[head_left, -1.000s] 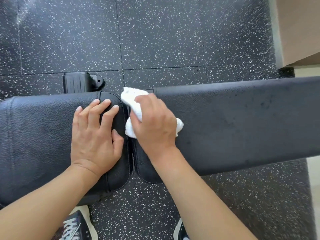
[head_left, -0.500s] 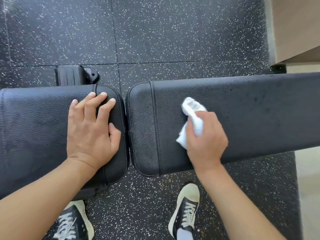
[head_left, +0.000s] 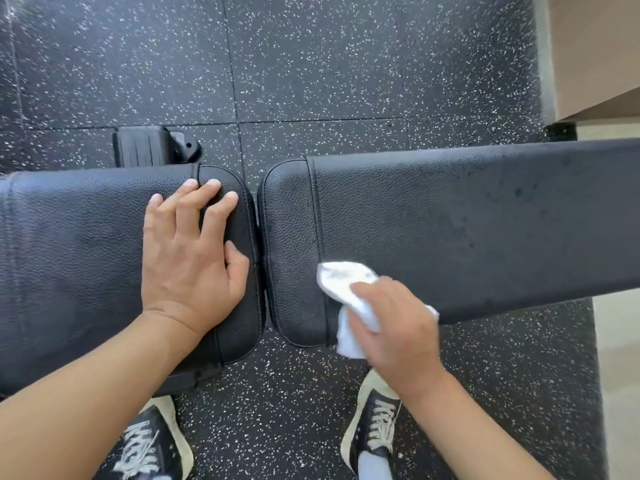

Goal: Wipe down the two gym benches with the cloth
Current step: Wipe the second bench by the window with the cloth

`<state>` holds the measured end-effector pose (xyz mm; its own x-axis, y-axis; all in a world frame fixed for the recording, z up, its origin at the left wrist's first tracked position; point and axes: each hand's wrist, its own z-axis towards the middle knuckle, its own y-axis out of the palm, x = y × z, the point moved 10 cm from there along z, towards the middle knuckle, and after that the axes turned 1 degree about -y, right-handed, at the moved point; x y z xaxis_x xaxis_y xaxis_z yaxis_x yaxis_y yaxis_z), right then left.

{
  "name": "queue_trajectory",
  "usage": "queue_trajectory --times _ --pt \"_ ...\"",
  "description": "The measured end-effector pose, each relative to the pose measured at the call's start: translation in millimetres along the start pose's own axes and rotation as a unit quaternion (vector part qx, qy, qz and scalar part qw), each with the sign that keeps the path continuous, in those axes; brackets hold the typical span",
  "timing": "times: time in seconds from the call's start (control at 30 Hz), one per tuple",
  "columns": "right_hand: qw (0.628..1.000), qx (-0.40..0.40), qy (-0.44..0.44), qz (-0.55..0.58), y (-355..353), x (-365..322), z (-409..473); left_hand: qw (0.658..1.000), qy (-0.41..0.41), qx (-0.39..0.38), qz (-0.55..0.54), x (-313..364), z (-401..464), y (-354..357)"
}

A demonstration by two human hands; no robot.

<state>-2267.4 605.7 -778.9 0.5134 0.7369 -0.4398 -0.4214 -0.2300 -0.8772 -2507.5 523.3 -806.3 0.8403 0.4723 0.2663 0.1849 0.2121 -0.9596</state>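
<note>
Below the benches [head_left: 450, 220], two sneakers [head_left: 375, 427].

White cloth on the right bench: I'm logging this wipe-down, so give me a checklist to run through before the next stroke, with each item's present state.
1. Right hand grips the crumpled white cloth: ok.
2. Cloth lies on the right black padded bench near its front edge: ok.
3. Left hand rests flat on the left black padded bench, bracing it: ok.
4. Right bench wiped all over: not ok, dark spots show further right.
5. Left bench wiped: cannot tell.
6. Black-and-white sneakers planted on the speckled rubber floor: ok.
</note>
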Motion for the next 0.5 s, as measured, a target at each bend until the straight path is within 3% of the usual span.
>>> queue_trajectory --times 0.17,0.37,0.5 --pt "0.993 0.055 0.099 -0.016 -1.5 13.0 -5.6 1.0 0.0 0.004 0.003 -0.1 0.6 -2.2" --pt "0.999 0.044 -0.027 -0.018 37.0 -47.5 68.6 1.0 -0.002 0.0 0.003 0.2 -0.3 -1.4" --pt "0.996 0.078 0.043 -0.028 40.0 -32.4 145.6 1.0 -0.001 -0.003 0.008 1.4 0.4 -2.9"
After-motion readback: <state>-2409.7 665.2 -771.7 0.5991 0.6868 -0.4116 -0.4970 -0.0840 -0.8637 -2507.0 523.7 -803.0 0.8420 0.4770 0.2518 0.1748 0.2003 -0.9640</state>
